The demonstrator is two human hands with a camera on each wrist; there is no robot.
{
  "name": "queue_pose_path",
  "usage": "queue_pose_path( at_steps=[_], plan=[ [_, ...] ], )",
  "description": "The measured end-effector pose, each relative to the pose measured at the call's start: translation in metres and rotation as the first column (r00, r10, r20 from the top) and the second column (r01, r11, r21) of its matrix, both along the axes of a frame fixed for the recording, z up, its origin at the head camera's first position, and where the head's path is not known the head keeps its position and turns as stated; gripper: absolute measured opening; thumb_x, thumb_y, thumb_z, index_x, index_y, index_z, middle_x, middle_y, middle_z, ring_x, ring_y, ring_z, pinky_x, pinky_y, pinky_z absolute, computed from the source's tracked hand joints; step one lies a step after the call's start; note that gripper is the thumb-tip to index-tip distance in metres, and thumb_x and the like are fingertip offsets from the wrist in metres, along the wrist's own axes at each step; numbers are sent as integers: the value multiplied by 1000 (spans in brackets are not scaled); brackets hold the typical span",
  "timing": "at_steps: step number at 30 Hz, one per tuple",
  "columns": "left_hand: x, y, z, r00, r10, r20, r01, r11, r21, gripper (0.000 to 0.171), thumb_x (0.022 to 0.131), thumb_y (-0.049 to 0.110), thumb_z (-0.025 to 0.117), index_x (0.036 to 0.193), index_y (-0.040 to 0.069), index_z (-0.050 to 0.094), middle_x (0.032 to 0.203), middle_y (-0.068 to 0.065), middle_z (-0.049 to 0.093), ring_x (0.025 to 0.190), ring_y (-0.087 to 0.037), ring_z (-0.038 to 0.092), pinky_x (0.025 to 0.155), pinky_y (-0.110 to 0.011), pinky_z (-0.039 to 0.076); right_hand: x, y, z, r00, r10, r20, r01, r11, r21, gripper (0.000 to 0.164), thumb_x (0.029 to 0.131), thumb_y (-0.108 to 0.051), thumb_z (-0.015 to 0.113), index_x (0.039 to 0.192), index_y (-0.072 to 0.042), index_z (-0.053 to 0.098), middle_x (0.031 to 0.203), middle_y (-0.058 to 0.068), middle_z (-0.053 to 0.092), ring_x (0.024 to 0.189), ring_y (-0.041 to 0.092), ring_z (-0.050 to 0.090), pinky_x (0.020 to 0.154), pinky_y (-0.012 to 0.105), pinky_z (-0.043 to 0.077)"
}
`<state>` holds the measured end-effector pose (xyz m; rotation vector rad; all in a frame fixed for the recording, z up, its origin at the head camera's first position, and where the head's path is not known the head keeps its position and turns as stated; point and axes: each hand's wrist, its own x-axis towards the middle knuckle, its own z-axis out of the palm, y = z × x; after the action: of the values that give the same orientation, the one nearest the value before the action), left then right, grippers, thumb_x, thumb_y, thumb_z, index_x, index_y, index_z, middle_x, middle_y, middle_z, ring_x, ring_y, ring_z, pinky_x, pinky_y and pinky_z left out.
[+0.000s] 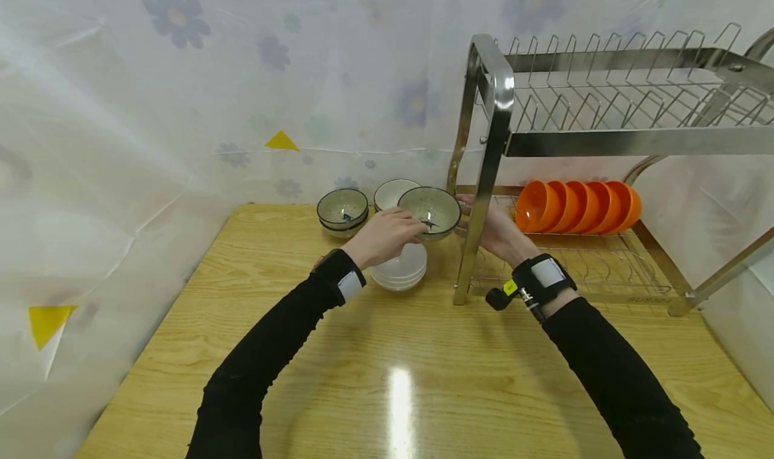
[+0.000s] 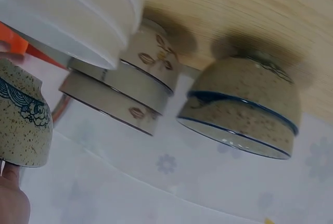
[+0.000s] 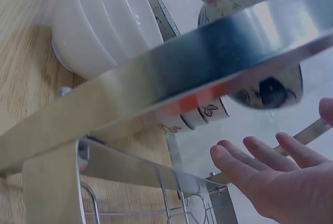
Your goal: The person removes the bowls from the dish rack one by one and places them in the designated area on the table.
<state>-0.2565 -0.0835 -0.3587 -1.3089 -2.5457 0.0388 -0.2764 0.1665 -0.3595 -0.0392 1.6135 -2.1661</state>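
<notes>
A person in black sleeves lifts a speckled bowl above the wooden surface, beside the left end of a metal dish rack; the left hand pinches the bowl by its near rim, while the right hand, partly hidden by the rack's front post, reaches out with fingers extended just beside the bowl, gripping nothing. Below sits a stack of white bowls; two more speckled bowls stand nested to the left, with flower-patterned bowls close behind; on the rack's lower shelf, five orange bowls line up on edge. The step in hand looks like a pass of the bowl toward the rack, judging by the waiting right hand; the next move would call for a firm right-hand hold on the rim before the left lets go, and care around the post.
</notes>
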Motion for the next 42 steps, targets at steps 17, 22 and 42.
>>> queue_pose_path(
  at_steps=[17, 22, 42],
  plan=[
    [-21, -57, 7, 970, 237, 51, -241, 965, 101, 20, 99, 14, 64, 118, 9, 66, 115, -8, 75, 115, -29, 67, 115, -43, 45, 6, 33, -2, 1000, 1, -9, -1, 1000, 7, 36, 110, -39, 36, 143, -23, 37, 171, 14, 7, 156, 35, 12, 132, 46, 8],
    [-30, -70, 0, 961, 271, 53, -276, 946, 169, 8, 99, 14, 65, 102, 7, 66, 100, -11, 76, 103, -31, 70, 106, -46, 50, 6, 40, -4, 1000, -7, 6, 7, 1000, 7, 57, 111, -36, 35, 162, -21, 15, 172, 9, -3, 159, 34, 5, 132, 45, 5],
    [-52, -91, -33, 881, 473, 8, -461, 855, 237, 10, 97, 14, 67, 94, 5, 67, 85, -14, 75, 79, -34, 71, 82, -49, 58, 2, 49, -9, 1000, -22, 18, 21, 1000, 15, 66, 111, -35, 34, 164, -15, 1, 172, 11, -4, 159, 34, 6, 132, 45, 10]
  ],
)
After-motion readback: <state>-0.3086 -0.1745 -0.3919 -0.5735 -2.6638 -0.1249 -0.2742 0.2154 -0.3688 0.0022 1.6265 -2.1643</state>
